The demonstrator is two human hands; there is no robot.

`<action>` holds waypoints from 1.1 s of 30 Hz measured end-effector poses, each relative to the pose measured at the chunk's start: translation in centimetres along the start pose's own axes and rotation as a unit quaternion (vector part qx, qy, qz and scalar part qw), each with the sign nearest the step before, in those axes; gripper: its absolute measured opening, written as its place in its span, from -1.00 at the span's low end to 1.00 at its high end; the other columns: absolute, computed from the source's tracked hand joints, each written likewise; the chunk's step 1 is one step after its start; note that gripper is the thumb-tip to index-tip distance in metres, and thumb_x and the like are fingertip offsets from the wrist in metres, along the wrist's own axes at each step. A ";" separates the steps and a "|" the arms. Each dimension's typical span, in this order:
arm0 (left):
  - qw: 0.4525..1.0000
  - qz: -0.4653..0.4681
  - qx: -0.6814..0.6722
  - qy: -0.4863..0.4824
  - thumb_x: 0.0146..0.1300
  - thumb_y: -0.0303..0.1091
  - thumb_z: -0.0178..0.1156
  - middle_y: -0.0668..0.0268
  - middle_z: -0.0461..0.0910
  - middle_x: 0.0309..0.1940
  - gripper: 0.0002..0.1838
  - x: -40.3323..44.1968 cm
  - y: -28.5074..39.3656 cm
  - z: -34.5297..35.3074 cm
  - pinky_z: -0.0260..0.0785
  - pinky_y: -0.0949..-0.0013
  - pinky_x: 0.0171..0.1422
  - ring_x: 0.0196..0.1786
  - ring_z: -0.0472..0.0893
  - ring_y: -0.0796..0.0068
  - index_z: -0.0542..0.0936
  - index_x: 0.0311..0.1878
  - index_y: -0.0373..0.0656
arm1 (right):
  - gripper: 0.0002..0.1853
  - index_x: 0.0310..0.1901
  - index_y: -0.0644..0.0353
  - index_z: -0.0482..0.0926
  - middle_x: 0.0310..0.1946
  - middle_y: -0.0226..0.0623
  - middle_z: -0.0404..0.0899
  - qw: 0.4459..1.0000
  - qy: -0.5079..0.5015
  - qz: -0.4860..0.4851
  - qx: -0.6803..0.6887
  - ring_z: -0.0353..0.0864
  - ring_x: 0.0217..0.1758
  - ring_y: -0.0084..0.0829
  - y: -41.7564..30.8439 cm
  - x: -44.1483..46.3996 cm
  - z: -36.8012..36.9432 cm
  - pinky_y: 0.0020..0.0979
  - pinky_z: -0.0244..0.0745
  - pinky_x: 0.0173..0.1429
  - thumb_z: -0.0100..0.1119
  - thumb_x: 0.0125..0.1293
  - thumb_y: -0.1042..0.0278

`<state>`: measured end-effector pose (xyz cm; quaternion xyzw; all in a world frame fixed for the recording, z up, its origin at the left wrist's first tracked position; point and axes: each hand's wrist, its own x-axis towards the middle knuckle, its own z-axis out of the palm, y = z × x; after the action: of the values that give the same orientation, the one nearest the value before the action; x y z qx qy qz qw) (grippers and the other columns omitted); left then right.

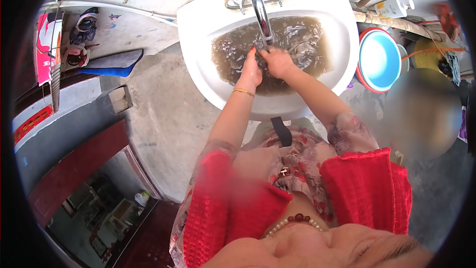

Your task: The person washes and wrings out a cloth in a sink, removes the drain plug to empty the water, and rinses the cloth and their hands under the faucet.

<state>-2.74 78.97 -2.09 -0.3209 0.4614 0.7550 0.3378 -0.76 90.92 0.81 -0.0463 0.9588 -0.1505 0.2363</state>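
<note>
In the head view, the left hand (252, 71), its fingers stretched forward, and the right hand (279, 62), its fingers bent downward, were close together just below the mouth of the chrome tap (259, 7), at the brown water (225, 49) in the white washbasin (196, 69). How far either grip was closed, or whether it pinched anything, could not be told, the fingertips being partly lost in the murk. Beyond the right hand, a greyish, crinkled patch (305, 42) in the water was perhaps cloth, glare blurring its edges
</note>
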 end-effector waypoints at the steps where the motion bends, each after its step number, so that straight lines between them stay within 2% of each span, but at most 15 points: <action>1: 1.000 0.009 -0.010 -0.011 0.37 0.04 -0.05 0.33 0.28 0.31 -0.48 -0.3 -0.2 -0.1 0.17 0.10 0.33 0.29 0.33 0.29 0.30 0.30 0.00 | -0.46 0.22 -0.02 0.42 0.05 -0.02 0.47 0.996 0.020 0.031 0.086 0.46 0.15 -0.07 -0.1 0.3 0.3 -0.10 0.31 0.26 0.01 0.13 0.47; 3: 0.994 0.004 -0.102 -0.042 0.36 0.07 -0.07 0.23 0.42 0.18 -0.51 -0.3 -0.1 0.1 0.24 0.09 0.29 0.21 0.42 0.27 0.40 0.19 -0.06 | -0.54 0.12 0.03 0.50 -0.02 0.03 0.51 0.962 0.062 0.093 0.250 0.51 0.07 -0.03 0.0 1.3 0.4 -0.19 0.40 0.19 -0.01 0.12 0.50; 5: 0.979 -0.029 -0.173 -0.102 0.37 0.06 -0.07 0.16 0.50 0.08 -0.53 -0.5 0.6 0.3 0.30 0.09 0.25 0.14 0.47 0.22 0.46 0.10 -0.12 | -0.71 -0.11 0.04 0.59 -0.19 -0.04 0.59 0.952 0.098 -0.046 0.287 0.57 -0.05 -0.06 -2.0 -0.1 -1.5 -0.14 0.45 0.08 0.07 0.12 0.24; 6: 0.980 -0.048 -0.182 -0.063 0.38 0.03 -0.10 0.11 0.58 -0.14 -0.54 -0.2 1.5 0.0 0.39 0.10 0.15 -0.03 0.56 0.15 0.50 -0.04 -0.20 | -0.73 -0.15 0.09 0.57 -0.20 -0.05 0.59 0.943 0.101 -0.049 0.313 0.57 -0.09 -0.04 -3.4 -1.7 -3.1 -0.15 0.45 0.04 0.05 0.10 0.30; 7: 0.968 -0.069 -0.172 -0.170 0.37 0.00 -0.07 0.17 0.59 -0.25 -0.57 -3.1 3.2 0.8 0.43 0.14 0.08 -0.15 0.59 0.18 0.51 -0.10 -0.23 | -0.75 -0.19 0.14 0.56 -0.22 -0.06 0.59 0.934 0.104 -0.053 0.338 0.57 -0.13 -0.02 -4.7 -3.2 -4.3 -0.16 0.46 0.01 0.03 0.08 0.36; 12: 0.853 -0.105 -0.271 -0.433 0.34 0.05 -0.10 0.22 0.63 -0.18 -0.52 3.1 1.9 -4.0 0.44 0.14 0.09 -0.14 0.59 0.25 0.56 -0.06 -0.18 | -0.81 -0.35 0.08 0.60 -0.39 -0.17 0.61 0.947 0.153 -0.136 0.249 0.61 -0.24 -0.09 -7.6 -5.6 -5.2 -0.15 0.52 -0.10 0.08 0.10 0.20; 16: 0.961 0.077 -0.211 -0.163 0.40 -0.04 -0.17 0.22 0.62 -0.18 -0.60 -0.4 0.8 -0.3 0.40 0.16 0.15 -0.06 0.57 0.21 0.56 -0.10 -0.12 | -0.73 -0.40 0.14 0.58 -0.42 -0.08 0.63 0.961 0.187 0.031 0.202 0.62 -0.29 0.00 -4.6 -0.5 -4.8 -0.08 0.52 -0.19 0.01 0.21 0.12; 17: 0.967 -0.029 -0.250 -0.041 0.39 -0.09 -0.13 0.22 0.61 -0.16 -0.65 -2.5 1.6 2.1 0.40 0.11 0.15 -0.03 0.56 0.16 0.54 -0.14 -0.12 | -0.70 -0.41 0.16 0.56 -0.43 -0.03 0.62 0.960 0.164 0.103 0.202 0.62 -0.29 0.03 -3.5 0.5 -4.5 -0.07 0.52 -0.20 0.00 0.23 0.11; 19: 0.972 0.029 -0.233 -0.030 0.35 -0.06 -0.06 0.22 0.61 -0.17 -0.67 -2.0 1.2 2.7 0.42 0.15 0.11 -0.06 0.57 0.17 0.54 -0.15 -0.10 | -0.65 -0.36 0.17 0.59 -0.34 -0.03 0.64 0.961 0.186 0.082 0.185 0.64 -0.24 -0.02 -1.8 1.1 -5.0 -0.08 0.52 -0.10 -0.08 0.26 0.08; 22: 0.972 -0.043 -0.231 -0.019 0.32 -0.07 0.00 0.22 0.62 -0.23 -0.70 -2.0 2.8 1.4 0.45 0.21 0.03 -0.14 0.59 0.22 0.54 -0.19 -0.09 | -0.68 -0.36 0.14 0.58 -0.36 -0.05 0.64 0.950 0.198 0.021 0.242 0.64 -0.25 -0.03 -4.8 -1.4 -3.6 -0.07 0.52 -0.12 -0.07 0.26 0.10; 24: 0.926 -0.078 -0.227 -0.290 0.30 -0.09 0.04 0.22 0.62 -0.29 -0.72 0.9 2.6 -3.2 0.48 0.20 -0.04 -0.19 0.60 0.26 0.54 -0.21 -0.11 | -0.69 -0.36 0.13 0.58 -0.36 -0.05 0.64 0.952 0.191 -0.025 0.239 0.64 -0.26 -0.04 -6.2 -2.9 -3.4 -0.07 0.52 -0.12 -0.06 0.26 0.10; 26: 0.930 -0.060 -0.216 -0.290 0.29 -0.10 0.07 0.23 0.62 -0.31 -0.72 0.6 2.4 -2.9 0.49 0.19 -0.08 -0.22 0.61 0.28 0.54 -0.21 -0.13 | -0.70 -0.36 0.12 0.57 -0.36 -0.07 0.64 0.964 0.176 -0.041 0.196 0.64 -0.26 -0.04 -6.8 -3.6 -3.5 -0.07 0.52 -0.13 -0.06 0.26 0.10; 28: 0.979 0.015 -0.203 -0.021 0.29 -0.11 0.07 0.24 0.62 -0.30 -0.72 -0.8 1.1 0.6 0.49 0.18 -0.09 -0.22 0.61 0.29 0.54 -0.18 -0.13 | -0.70 -0.36 0.16 0.55 -0.35 -0.03 0.64 0.963 0.174 0.051 0.201 0.64 -0.23 0.00 -3.5 -0.8 -3.7 -0.07 0.51 -0.08 -0.06 0.26 0.12; 31: 0.973 0.058 -0.209 -0.081 0.30 -0.16 0.06 0.28 0.57 -0.09 -0.68 -2.4 1.8 1.4 0.44 0.15 0.04 -0.06 0.57 0.27 0.51 -0.03 -0.19 | -0.67 -0.13 0.26 0.46 -0.27 0.10 0.63 0.972 0.127 0.129 0.151 0.62 -0.12 0.07 -0.2 0.2 -5.7 -0.05 0.48 0.01 -0.10 0.28 0.15; 33: 0.986 0.105 -0.131 -0.006 0.30 -0.16 0.07 0.25 0.46 0.10 -0.61 -2.7 2.8 0.8 0.36 0.12 0.15 0.11 0.46 0.23 0.44 0.10 -0.16 | -0.59 0.03 0.35 0.29 -0.17 0.16 0.61 0.957 0.101 0.223 0.156 0.60 -0.05 0.09 2.5 0.7 -5.2 -0.05 0.44 0.08 -0.12 0.30 0.18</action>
<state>-3.63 78.12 1.70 -0.3078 0.3872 0.8422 0.2147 -3.87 94.61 4.05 0.2213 0.9283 -0.2454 0.1702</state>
